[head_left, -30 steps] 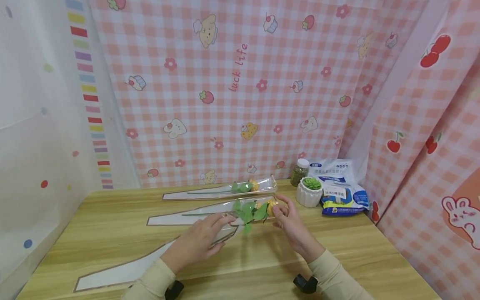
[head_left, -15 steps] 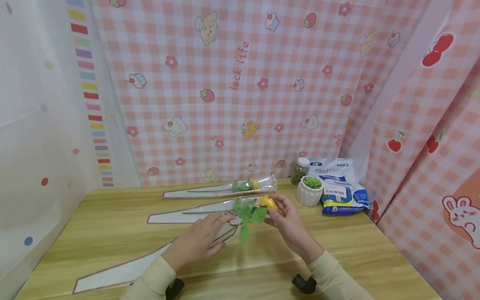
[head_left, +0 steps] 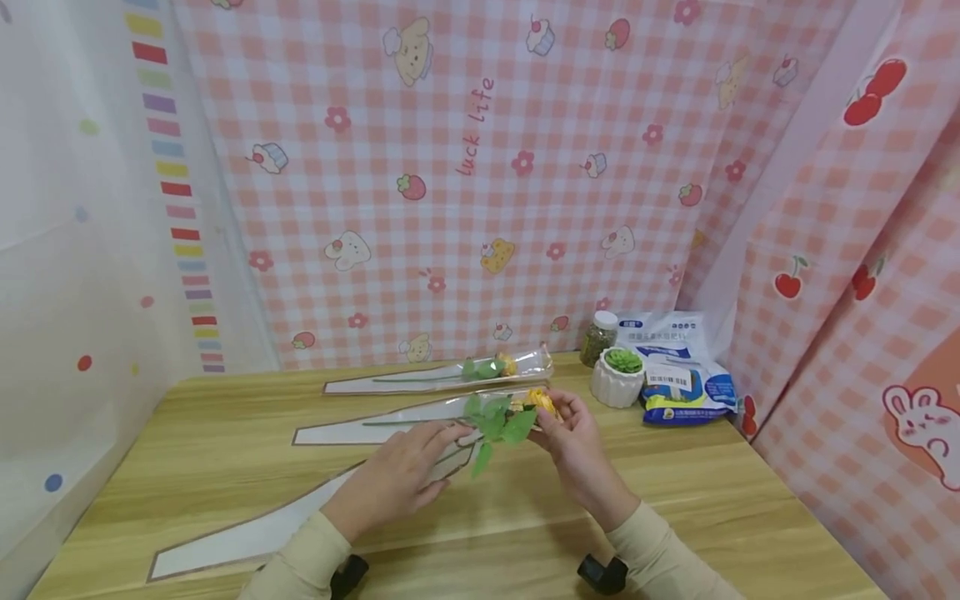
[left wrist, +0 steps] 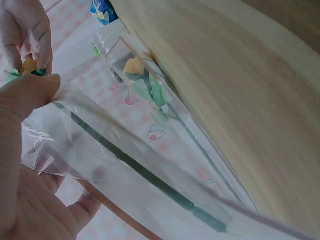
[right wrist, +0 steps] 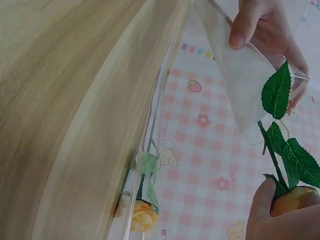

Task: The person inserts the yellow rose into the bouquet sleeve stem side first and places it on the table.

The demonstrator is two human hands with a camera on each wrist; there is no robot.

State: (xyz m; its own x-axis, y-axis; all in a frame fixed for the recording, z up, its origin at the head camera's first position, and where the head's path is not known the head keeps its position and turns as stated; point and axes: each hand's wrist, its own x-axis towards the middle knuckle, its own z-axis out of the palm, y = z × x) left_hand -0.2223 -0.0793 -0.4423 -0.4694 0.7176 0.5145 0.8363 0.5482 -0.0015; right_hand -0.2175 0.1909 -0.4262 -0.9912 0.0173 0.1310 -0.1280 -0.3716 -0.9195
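My left hand (head_left: 397,471) grips the mouth of a long, tapered clear-and-white flower sleeve (head_left: 247,527), thumb on one side and fingers on the other. Inside the sleeve runs a green stem (left wrist: 145,172), seen through the film in the left wrist view. It belongs to an artificial yellow rose (head_left: 540,402), whose bloom my right hand (head_left: 581,458) pinches from below. The rose's green leaves (right wrist: 276,92) stick out beyond the sleeve's mouth, between both hands. Part of the bloom is hidden by the right fingers.
Two more sleeved yellow roses lie behind the hands: one sleeve (head_left: 322,435) nearer, another sleeve (head_left: 352,387) by the curtain. At the back right stand a white pot with a succulent (head_left: 618,383), a lidded jar (head_left: 600,340) and blue-white plastic bags (head_left: 686,392).
My right hand has shifted slightly left with the rose's bloom, and its leaves have turned and moved nearer the sleeve's mouth. The left hand keeps its hold in nearly the same place.
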